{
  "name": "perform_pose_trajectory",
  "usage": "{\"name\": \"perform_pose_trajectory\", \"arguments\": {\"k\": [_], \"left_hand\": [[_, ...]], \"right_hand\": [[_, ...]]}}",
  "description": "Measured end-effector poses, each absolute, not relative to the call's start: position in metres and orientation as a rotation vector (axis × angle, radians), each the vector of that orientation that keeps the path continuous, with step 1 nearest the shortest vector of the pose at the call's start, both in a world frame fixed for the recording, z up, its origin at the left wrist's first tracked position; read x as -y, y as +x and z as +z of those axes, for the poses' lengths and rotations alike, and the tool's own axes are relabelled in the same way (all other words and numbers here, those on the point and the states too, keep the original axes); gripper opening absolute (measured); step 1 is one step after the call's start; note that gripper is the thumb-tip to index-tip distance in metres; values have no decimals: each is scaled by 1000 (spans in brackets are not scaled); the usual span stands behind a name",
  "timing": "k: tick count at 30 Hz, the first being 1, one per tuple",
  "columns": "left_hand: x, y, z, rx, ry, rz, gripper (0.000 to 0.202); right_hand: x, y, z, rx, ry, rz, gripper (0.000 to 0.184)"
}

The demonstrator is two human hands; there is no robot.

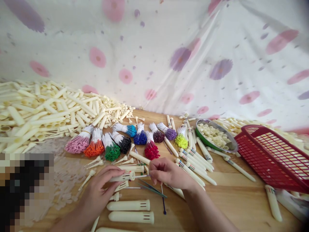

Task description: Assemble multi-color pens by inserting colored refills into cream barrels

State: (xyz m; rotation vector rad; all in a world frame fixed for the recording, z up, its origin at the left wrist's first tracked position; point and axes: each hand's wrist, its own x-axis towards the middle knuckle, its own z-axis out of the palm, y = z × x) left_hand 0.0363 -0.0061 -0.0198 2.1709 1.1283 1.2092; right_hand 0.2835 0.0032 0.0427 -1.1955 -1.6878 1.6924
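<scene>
My left hand (100, 188) is closed around a cream pen barrel (123, 177), held level just above the wooden table (241, 199). My right hand (166, 174) pinches a thin refill rod at the barrel's open end. More thin coloured refills (152, 188) lie under my right hand. Two finished cream barrels (129, 205) lie side by side near my left wrist. Behind my hands stand bundles of refills in pink (78, 143), orange (96, 145), green (111, 150), black, blue, red (151, 149), purple and yellow.
A big heap of cream barrels (43, 112) fills the left. A green bowl (205, 135) with small cream parts and a red plastic basket (272, 158) stand at the right. Assembled pens (195, 164) lie between. A flowered cloth (169, 48) hangs behind. A pixelated patch covers the lower left.
</scene>
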Motion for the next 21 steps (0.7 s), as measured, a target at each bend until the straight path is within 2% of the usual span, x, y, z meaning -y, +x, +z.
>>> {"name": "perform_pose_trajectory", "arguments": {"k": [9, 15, 21], "left_hand": [[7, 38, -16, -1099, 2163, 1214, 19], [9, 41, -16, -1115, 2134, 1200, 18], [10, 39, -19, -1153, 2074, 1171, 19]], "right_hand": [[-2, 282, 43, 1750, -1192, 1651, 16], [4, 265, 40, 1896, -1308, 1440, 19], [8, 258, 37, 1844, -1217, 1523, 37]]}}
